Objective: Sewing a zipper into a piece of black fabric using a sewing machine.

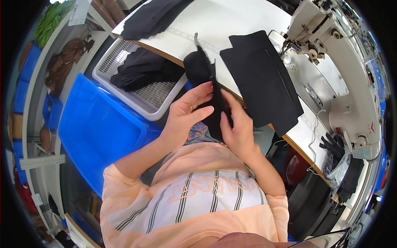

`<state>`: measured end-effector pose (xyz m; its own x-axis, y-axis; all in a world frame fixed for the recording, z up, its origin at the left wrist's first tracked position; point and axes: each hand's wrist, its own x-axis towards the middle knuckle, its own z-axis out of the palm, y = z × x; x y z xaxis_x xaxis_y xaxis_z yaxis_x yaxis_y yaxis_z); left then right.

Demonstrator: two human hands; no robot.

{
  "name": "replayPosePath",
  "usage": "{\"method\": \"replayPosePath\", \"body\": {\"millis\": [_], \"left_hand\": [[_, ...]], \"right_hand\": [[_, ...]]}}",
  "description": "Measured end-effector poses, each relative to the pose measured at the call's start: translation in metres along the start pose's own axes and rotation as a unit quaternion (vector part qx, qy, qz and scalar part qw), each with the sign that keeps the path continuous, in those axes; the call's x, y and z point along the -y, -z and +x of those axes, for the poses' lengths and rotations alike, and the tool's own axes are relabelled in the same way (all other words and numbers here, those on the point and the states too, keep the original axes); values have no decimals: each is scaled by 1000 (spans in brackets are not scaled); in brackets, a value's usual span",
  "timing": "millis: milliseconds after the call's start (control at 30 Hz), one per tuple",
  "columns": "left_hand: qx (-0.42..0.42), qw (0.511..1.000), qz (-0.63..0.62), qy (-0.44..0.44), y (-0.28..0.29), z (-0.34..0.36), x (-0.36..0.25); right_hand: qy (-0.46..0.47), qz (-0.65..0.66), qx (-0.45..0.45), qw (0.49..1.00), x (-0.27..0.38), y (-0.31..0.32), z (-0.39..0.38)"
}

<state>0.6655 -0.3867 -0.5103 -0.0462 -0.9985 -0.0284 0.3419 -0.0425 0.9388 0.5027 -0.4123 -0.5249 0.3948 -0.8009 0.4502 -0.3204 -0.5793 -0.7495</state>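
One black cloth (197, 67) is apparently being handled, unfinished, right hand (239, 126) pinching it, left hand (180, 113) alongside, fingers parted.

Outlined orange capital letters run upside down across the striped chest of a peach-and-white shirt (194, 196), lower centre. Fine print on a white paper sheet (79, 12), upper left, and a red mark on the sewing machine (351, 111), right, are too small to read.
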Motion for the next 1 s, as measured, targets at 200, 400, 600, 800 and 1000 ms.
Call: {"method": "replayPosePath", "body": {"millis": [200,400,600,800,1000], "left_hand": [[13,990,143,6,-3,15,-3],[22,975,220,1,-8,27,-6],[-27,845,427,-322,7,78,-44],[182,951,248,16,-7,82,-58],[82,978,190,2,2,78,-48]], "right_hand": [[-220,289,3,932,-1,22,21],[-236,391,10,890,-9,27,20],[-257,373,70,889,-19,38,22],[-238,379,15,894,1,42,36],[-300,354,74,883,-18,39,28]]}}
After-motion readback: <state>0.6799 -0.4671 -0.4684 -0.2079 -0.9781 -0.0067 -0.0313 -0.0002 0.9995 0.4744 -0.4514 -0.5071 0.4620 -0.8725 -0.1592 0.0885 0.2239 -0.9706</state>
